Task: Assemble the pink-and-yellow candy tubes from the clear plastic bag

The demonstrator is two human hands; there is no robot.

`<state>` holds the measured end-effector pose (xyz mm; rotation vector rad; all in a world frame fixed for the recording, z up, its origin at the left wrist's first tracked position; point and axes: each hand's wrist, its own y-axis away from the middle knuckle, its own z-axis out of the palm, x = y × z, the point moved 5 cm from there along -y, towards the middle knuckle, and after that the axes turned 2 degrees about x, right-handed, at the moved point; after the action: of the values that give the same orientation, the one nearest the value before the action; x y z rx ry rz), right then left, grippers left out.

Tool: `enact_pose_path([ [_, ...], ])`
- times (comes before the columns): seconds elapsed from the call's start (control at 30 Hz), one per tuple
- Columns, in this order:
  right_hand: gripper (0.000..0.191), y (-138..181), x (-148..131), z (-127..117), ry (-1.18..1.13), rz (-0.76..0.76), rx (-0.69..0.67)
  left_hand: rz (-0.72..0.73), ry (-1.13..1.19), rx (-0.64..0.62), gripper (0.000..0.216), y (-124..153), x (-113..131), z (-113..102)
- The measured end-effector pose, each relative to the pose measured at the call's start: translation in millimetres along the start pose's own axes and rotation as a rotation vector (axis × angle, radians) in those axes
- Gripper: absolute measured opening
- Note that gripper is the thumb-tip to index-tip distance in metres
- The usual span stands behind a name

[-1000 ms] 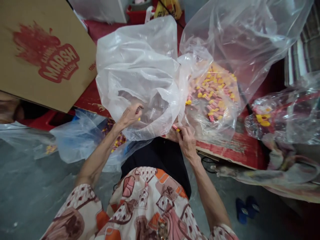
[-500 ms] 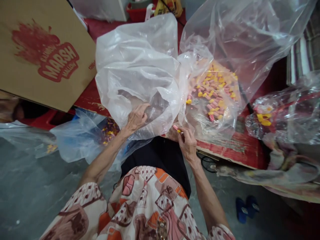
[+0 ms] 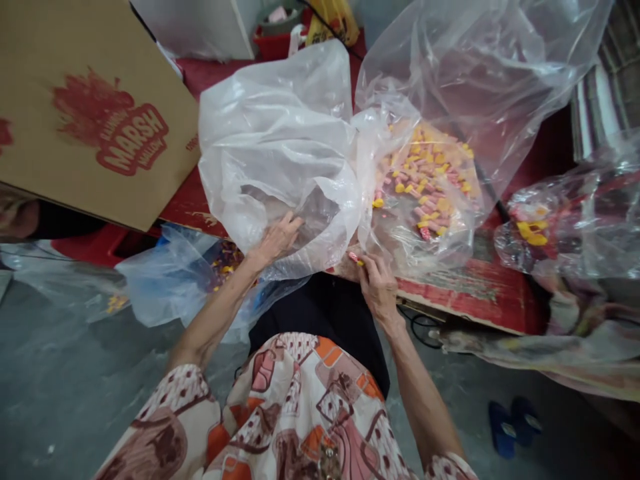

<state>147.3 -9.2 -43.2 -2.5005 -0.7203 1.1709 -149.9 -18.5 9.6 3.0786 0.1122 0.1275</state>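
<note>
- Piece, red/white w/ yellow end (image 3: 354, 257): in fingertips of right hand (image 3: 379, 283), just above near edge of red table (image 3: 480, 293), outside both bags.
- Right hand: narrow pinch on that one pc.
- Left hand (image 3: 280, 239): at mouth of white bag (image 3: 280, 120), fingers partly curled over the opening; can't tell if it holds anything.
- Pile of pink/yellow pcs (image 3: 433, 180): R of white bag, w/ clear bag (image 3: 420, 250) around or over it; can't tell which.
- Done: can't count; white bag's contents hidden by folds, so no. of pcs inside unknown.
- Left: pc in hand not yet put down; lots loose in pile. Prob. mid-run, nowhere near finished.
- Carton (image 3: 95, 113), printed "Marsh Mallow": far L, tilted in view.
</note>
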Motion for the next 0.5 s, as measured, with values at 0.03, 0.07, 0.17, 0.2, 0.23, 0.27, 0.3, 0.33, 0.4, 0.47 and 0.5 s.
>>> enact_pose_path([
  [0.03,0.039,-0.2,-0.5,0.0,-0.007,-0.006,0.012,-0.005,-0.007,-0.006,0.037,0.2,-0.1,1.2],
  [0.07,0.038,-0.7,-0.9,-1.2,-0.021,-0.008,0.039,-0.009,-0.003,-0.007,0.036,-0.5,-1.0,1.8],
  [0.17,0.034,-3.6,-0.5,-6.7,-0.067,-0.012,0.127,-0.015,0.04,0.003,0.04,-5.6,-5.8,1.3],
  [0.2,0.033,-4.5,-0.6,-7.3,-0.068,-0.021,0.129,-0.012,0.047,0.001,0.042,-7.6,-6.2,0.6],
  [0.23,0.034,-5.1,-1.1,-7.1,-0.063,-0.032,0.114,-0.01,0.045,-0.011,0.043,-9.2,-5.4,-0.5],
  [0.27,0.035,-4.9,-2.6,-6.8,-0.055,-0.047,0.091,-0.013,0.035,-0.034,0.041,-10.0,-3.0,-2.0],
  [0.3,0.038,-3.9,-5.1,-6.9,-0.046,-0.065,0.072,-0.017,0.018,-0.062,0.036,-9.7,1.2,-4.3],
  [0.33,0.04,-2.0,-8.4,-8.1,-0.034,-0.086,0.067,-0.017,0.002,-0.094,0.031,-8.3,7.2,-7.3],
  [0.4,0.04,3.9,-14.2,-13.7,-0.017,-0.119,0.114,-0.005,-0.033,-0.147,0.025,-4.0,21.5,-14.2],
  [0.47,0.036,9.1,-11.6,-17.8,0.01,-0.118,0.194,0.033,-0.051,-0.152,0.028,-2.0,33.0,-21.3],
  [0.5,0.035,9.6,-6.5,-15.8,0.01,-0.116,0.201,0.034,-0.048,-0.169,0.027,-1.8,34.9,-23.6],
])
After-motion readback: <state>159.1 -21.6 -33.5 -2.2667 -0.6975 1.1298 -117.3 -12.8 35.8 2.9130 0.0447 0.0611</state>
